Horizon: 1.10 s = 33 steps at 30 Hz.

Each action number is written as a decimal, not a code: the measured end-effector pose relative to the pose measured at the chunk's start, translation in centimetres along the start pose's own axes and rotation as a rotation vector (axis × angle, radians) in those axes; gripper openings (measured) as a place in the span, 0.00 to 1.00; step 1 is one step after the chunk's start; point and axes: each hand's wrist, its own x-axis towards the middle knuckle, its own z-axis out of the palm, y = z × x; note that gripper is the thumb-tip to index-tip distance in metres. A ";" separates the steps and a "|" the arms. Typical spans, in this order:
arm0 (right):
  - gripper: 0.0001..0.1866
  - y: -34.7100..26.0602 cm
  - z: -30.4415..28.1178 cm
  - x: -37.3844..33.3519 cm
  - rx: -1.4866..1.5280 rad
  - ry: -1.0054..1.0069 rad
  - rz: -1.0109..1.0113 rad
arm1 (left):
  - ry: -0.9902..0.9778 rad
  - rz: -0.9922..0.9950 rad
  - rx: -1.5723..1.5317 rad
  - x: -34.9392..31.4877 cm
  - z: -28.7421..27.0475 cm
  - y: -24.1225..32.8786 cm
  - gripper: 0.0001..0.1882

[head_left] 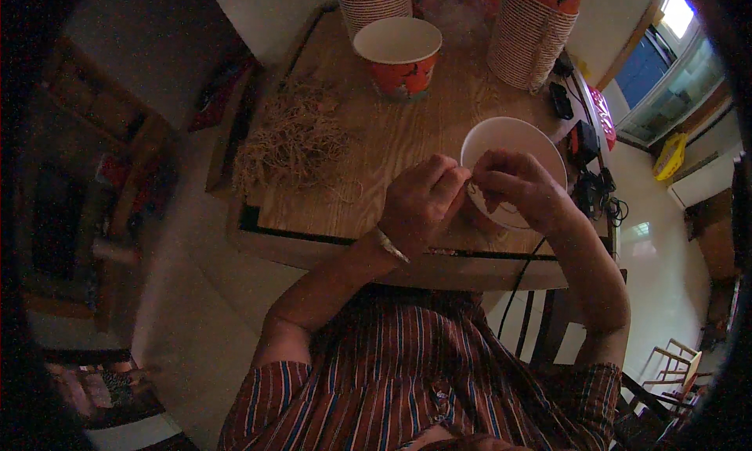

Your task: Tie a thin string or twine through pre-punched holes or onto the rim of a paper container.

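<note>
Over a paper tub (pixel 540 134) with a white inside, my two hands meet at the fingertips. My left hand (pixel 419 200) is closed in a pinch by the tub's left rim. Just across from it, my right hand (pixel 521 186) pinches too, above the tub's mouth. A thin, pale, root-like strand shows between and below the fingertips; its full length is hidden by the fingers. A loose heap of dry, tan, root-like strands (pixel 294 142) lies on the left part of the wooden table (pixel 368 146).
Another orange-patterned paper tub (pixel 403 71) stands farther back. Tall stacks of tubs rise behind it, one stack (pixel 533 40) at the back right. Black chargers and cables (pixel 591 189) crowd the table's right edge, and a dark cord (pixel 521 283) hangs over the front edge.
</note>
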 end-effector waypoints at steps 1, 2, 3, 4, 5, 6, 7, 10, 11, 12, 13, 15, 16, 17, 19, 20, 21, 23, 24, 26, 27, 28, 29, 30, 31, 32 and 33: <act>0.07 0.0 0.0 0.0 -0.010 -0.001 0.003 | -0.001 0.001 -0.003 0.1 0.0 0.0 0.10; 0.07 0.1 -0.1 0.0 -0.020 -0.002 0.006 | -0.006 -0.005 -0.027 0.2 0.0 0.1 0.10; 0.07 0.2 -0.2 0.0 -0.019 0.000 0.007 | -0.011 -0.011 -0.051 0.3 0.1 0.1 0.09; 0.08 0.3 -0.3 0.0 -0.058 0.010 -0.012 | -0.011 -0.011 -0.052 0.3 0.1 0.1 0.09; 0.08 0.4 -0.4 0.0 -0.097 0.020 -0.032 | -0.012 -0.046 -0.075 0.2 0.3 0.2 0.09; 0.08 0.2 -0.4 -0.1 -0.097 0.020 -0.031 | -0.012 -0.082 -0.099 0.2 0.4 0.1 0.09; 0.07 -0.1 -0.3 -0.2 -0.130 0.042 -0.011 | -0.012 -0.084 -0.098 0.0 0.6 -0.1 0.09; 0.05 -0.8 0.4 -0.4 -0.203 0.148 -0.034 | 0.008 -0.127 -0.219 -0.2 0.9 -0.7 0.08; 0.04 -0.8 0.6 -0.5 -0.242 0.235 -0.077 | 0.013 -0.121 -0.199 0.0 0.8 -0.7 0.09; 0.04 -0.4 0.5 -0.5 -0.242 0.232 -0.076 | 0.018 -0.115 -0.178 0.1 0.6 -0.6 0.10; 0.03 0.2 0.4 -0.5 -0.332 0.266 -0.181 | 0.019 -0.115 -0.180 0.3 0.5 -0.5 0.10; 0.03 0.6 0.5 -0.7 -0.423 0.300 -0.287 | 0.008 -0.115 -0.148 0.6 0.2 -0.2 0.10; 0.04 0.6 0.9 -0.7 -0.487 0.308 -0.372 | 0.007 -0.117 -0.149 0.9 -0.1 0.2 0.10; 0.04 0.6 1.2 -0.8 -0.550 0.316 -0.457 | -0.132 -0.182 -0.034 1.4 -0.5 0.6 0.09; 0.04 0.0 1.4 -1.0 -0.638 0.309 -0.452 | -0.271 -0.246 0.083 2.3 -1.6 1.7 0.09; 0.05 -0.2 1.5 -1.0 -0.726 0.302 -0.449 | -0.301 -0.265 0.074 2.8 -2.3 2.1 0.09; 0.05 -0.3 1.6 -0.9 -0.726 0.302 -0.447 | -0.331 -0.284 0.064 3.0 -2.5 2.3 0.08; 0.06 -0.7 2.1 -0.6 -0.702 0.302 -0.414 | -0.151 -0.192 -0.049 1.6 -1.0 0.7 0.08; 0.06 -0.8 2.1 -0.6 -0.704 0.299 -0.415 | 0.024 -0.092 -0.166 0.8 -0.3 0.0 0.07; 0.06 -0.7 1.7 -0.5 -0.758 0.308 -0.424 | 0.027 -0.100 -0.210 1.7 -1.0 0.7 0.07; 0.06 -0.7 1.6 -0.5 -0.759 0.308 -0.420 | 0.033 -0.106 -0.249 2.0 -1.2 1.0 0.07; 0.06 -0.8 1.7 -0.4 -0.756 0.300 -0.425 | 0.034 -0.110 -0.248 1.8 -1.0 0.7 0.07; 0.07 -1.0 1.9 -0.4 -0.753 0.291 -0.429 | 0.014 -0.108 -0.228 1.4 -0.7 0.2 0.08; 0.07 -1.0 2.0 -0.3 -0.753 0.288 -0.429 | -0.005 -0.105 -0.208 1.2 -0.6 0.0 0.08; 0.07 -1.1 1.9 -0.4 -0.742 0.282 -0.436 | -0.008 -0.104 -0.213 1.9 -1.3 0.7 0.08; 0.07 -1.0 1.8 -0.4 -0.732 0.275 -0.443 | -0.170 -0.222 -0.133 3.0 -2.6 1.9 0.08; 0.07 -0.9 1.7 -0.4 -0.733 0.279 -0.439 | -0.332 -0.338 -0.051 3.7 -3.3 2.5 0.08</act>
